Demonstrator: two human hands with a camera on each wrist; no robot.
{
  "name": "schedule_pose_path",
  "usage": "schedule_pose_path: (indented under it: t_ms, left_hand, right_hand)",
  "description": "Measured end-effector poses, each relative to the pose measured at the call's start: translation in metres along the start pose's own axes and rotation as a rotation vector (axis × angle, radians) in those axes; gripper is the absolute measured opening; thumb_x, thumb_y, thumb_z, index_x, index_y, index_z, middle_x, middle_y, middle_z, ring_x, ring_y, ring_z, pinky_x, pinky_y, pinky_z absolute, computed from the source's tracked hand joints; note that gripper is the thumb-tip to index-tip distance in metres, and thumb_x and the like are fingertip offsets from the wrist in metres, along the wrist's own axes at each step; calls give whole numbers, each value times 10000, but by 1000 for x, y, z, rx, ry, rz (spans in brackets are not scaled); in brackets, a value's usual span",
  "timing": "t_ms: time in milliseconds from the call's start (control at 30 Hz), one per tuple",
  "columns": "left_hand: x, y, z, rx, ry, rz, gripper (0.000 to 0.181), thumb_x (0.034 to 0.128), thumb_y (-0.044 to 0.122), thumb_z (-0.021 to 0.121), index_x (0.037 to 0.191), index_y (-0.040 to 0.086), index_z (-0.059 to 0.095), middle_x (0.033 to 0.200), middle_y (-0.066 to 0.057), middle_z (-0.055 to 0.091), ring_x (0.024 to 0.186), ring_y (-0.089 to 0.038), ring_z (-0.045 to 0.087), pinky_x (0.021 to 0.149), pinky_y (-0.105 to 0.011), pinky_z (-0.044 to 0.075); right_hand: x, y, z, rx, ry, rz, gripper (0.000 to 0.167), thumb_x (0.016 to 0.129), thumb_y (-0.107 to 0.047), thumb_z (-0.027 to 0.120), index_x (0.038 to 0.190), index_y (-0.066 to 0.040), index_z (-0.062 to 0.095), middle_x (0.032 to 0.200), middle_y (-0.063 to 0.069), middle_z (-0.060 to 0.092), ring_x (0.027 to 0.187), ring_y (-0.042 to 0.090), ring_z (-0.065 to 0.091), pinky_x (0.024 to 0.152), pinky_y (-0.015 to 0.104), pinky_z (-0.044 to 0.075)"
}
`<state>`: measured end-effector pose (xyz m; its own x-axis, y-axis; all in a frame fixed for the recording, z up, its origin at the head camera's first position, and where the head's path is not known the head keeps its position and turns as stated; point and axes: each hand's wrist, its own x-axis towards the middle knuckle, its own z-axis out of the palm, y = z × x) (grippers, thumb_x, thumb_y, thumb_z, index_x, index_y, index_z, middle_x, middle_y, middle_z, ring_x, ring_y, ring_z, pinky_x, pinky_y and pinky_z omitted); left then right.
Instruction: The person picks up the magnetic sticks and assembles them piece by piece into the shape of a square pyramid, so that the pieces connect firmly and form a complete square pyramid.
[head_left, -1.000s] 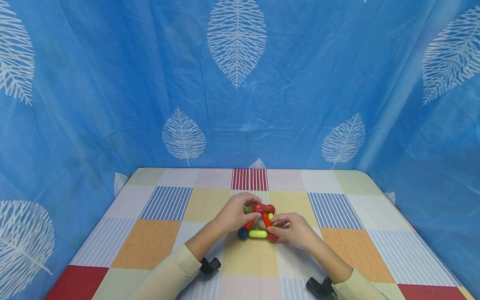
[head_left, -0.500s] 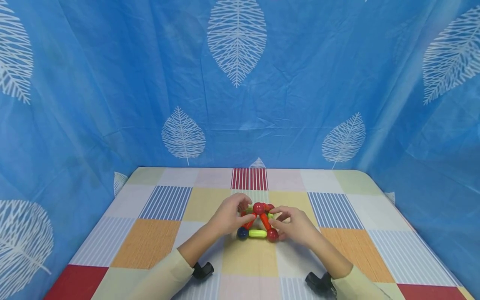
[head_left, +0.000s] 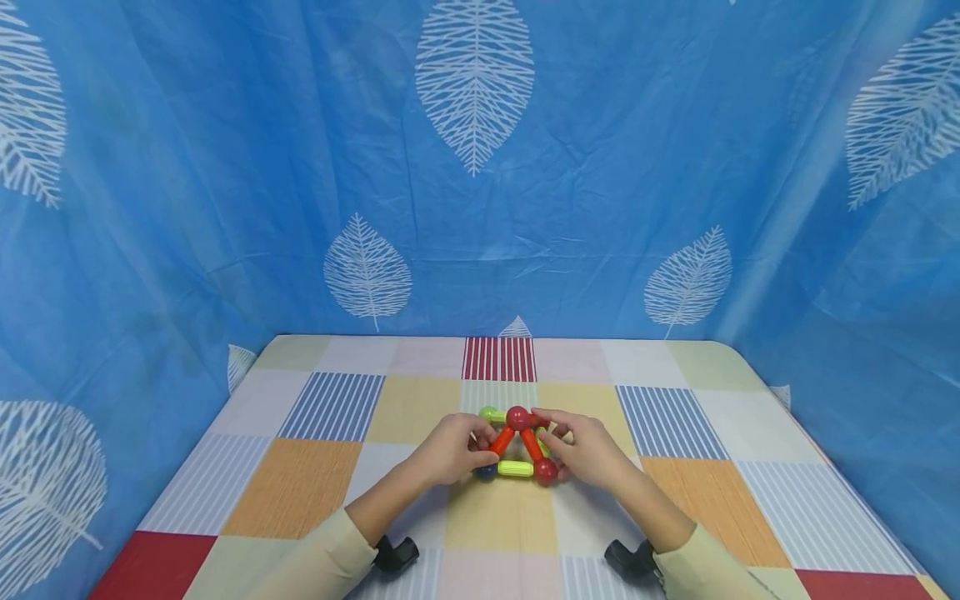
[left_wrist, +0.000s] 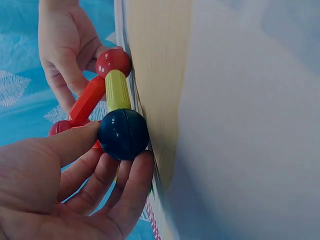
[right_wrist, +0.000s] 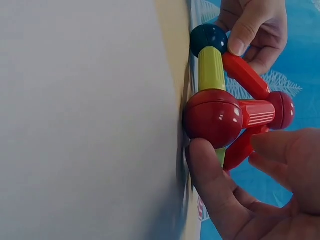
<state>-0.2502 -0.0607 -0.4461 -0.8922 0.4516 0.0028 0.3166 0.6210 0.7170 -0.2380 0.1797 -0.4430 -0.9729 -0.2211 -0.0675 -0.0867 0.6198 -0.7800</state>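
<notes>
A pyramid-like frame of magnetic rods and balls stands on the cloth between my hands in the head view. A red ball [head_left: 517, 417] tops it, with red rods [head_left: 532, 445] sloping down. Along the front, a yellow-green rod [head_left: 515, 468] joins a dark blue ball [left_wrist: 124, 134] and a red ball [right_wrist: 214, 119]. My left hand [head_left: 448, 450] pinches the blue corner, thumb above and fingers below. My right hand [head_left: 592, 450] holds the right side, thumb and index finger by a red rod, another finger against the red corner ball. Its fingers partly hide the back right corner.
A patchwork tablecloth [head_left: 502, 529] covers the table. Blue curtains [head_left: 585, 167] with white leaf prints hang behind and at both sides. Black wrist mounts [head_left: 396, 554] sit below both wrists. A green ball [head_left: 487, 412] forms the frame's back left corner.
My left hand has left the top red ball and come down to the blue front corner. My right hand has shifted slightly up along the right side. The frame stays in place.
</notes>
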Motion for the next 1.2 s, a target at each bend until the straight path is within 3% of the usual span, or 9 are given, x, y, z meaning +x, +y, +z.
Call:
schedule_pose_path:
  t_ms: [233,367,567,1200]
  left_hand:
    - [-1,-4,-2,-27,-11,-1,129,846,121,837,902,115,722,791,32,617,726,-128,555,625,-211,490]
    - [-5,-8,-5,-83,-27,-24,186,803,111,871,893,106,708,816,27,639,736,-128,577,639,-216,514]
    - [-8,-12,-7,-145,-48,-63,193,776,69,883,868,109,718,841,16,669,759,-141,616,675,-236,555]
    - [-8,-13,-2,-149,-41,-85,189,773,70,886,862,119,726,843,19,669,765,-147,616,685,-243,561]
  right_hand:
    - [-2,5,-1,74,1,28,418,983,-212,693,1395,-184,624,1001,126,666,606,188,669,560,335,603]
    - [-6,10,-4,149,-37,48,348,944,-236,745,1253,-98,660,990,122,677,705,189,703,634,340,626]
    - [-10,18,-7,75,-139,-41,264,806,-192,876,1003,-88,736,938,26,735,822,168,667,728,252,584]
    - [-10,20,-5,135,-133,3,270,781,-123,886,1005,-70,745,933,28,744,853,174,667,766,272,580]
